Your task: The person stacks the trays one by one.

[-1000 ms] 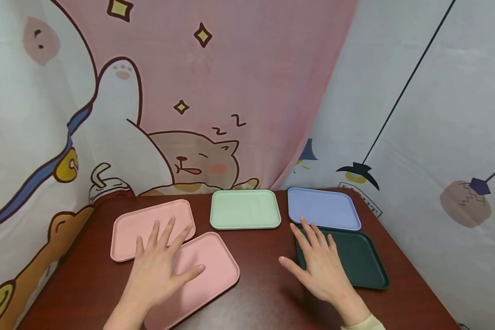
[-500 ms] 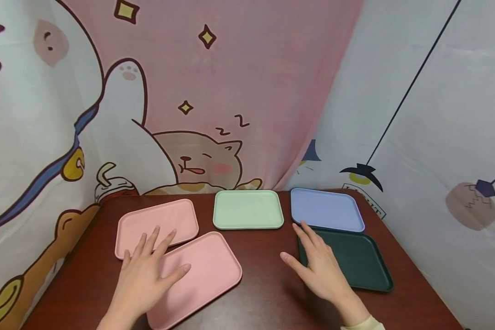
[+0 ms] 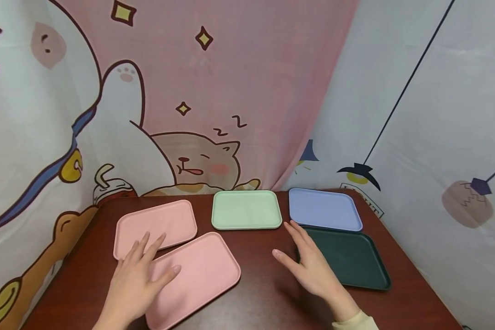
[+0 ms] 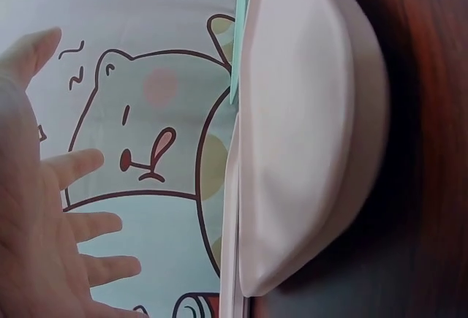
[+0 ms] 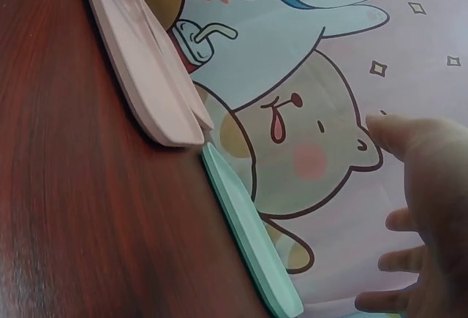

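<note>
Both hands shift versus the earlier frames: left hand (image 3: 134,282) is drawn back and toward the left, right hand (image 3: 315,272) slides left so its fingertips sit off the blue tray's corner; trays stay put. Left hand is open, fingers spread, raised over the two pink trays. Right hand is open too, fingers straight, thumb apart, partly over the dark green tray (image 3: 356,259); shadow on the table (image 3: 257,302) suggests it's raised. Neither grips anything; the table bears all the trays, so no hold is needed. Trays all lie flat, rims up, probably so the floors stay level and accessible. Far pink tray (image 3: 165,220) is at back left, near pink tray (image 3: 204,275) angled in front of it; matching colours side by side look like a deliberate pairing. Mint tray (image 3: 246,209) is back centre, blue tray (image 3: 325,209) back right, with dark green right in front; can't tell if those two overlap or just meet. Back row likely hugs the printed cloth (image 3: 272,91) to use the table's depth. Spread fingers probably keep the hands clear of the rims.
</note>
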A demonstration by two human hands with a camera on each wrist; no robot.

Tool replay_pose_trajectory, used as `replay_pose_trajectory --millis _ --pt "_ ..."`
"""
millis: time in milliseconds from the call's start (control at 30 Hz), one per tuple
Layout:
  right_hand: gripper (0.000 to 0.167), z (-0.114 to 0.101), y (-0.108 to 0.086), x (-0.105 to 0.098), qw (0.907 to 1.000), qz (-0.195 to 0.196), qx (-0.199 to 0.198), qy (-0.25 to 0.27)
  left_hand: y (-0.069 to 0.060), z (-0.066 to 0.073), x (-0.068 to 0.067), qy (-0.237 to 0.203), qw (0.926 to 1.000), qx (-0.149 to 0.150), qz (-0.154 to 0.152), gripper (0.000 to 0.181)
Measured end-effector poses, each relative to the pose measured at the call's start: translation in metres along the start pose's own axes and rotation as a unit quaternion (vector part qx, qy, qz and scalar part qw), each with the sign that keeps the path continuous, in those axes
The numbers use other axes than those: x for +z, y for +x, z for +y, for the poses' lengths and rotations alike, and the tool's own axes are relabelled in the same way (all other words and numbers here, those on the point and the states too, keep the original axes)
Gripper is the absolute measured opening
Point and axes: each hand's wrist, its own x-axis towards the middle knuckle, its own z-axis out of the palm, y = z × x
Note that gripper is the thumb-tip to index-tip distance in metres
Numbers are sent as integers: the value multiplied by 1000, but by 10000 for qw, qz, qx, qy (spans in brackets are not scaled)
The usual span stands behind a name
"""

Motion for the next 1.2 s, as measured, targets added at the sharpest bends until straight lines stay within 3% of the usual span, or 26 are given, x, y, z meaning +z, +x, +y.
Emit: replay_pose_trajectory --millis 533,833,1000,1200 --pt "80 -15 10 20 9970 -186 -25 753 -14 -13 -3 -1031 9944 -222 -102 72" --pt "73 -20 17 36 9927 -192 -137 1179 -23 -19 -1 -1826 9828 -261 -87 66" --pt "71 -24 21 47 9881 -289 -106 1507 -26 -22 0 -2030 9777 -541 -35 63" --pt "69 -29 26 57 9843 -454 92 1701 -30 -23 -2 -2292 9668 -1125 -57 64"
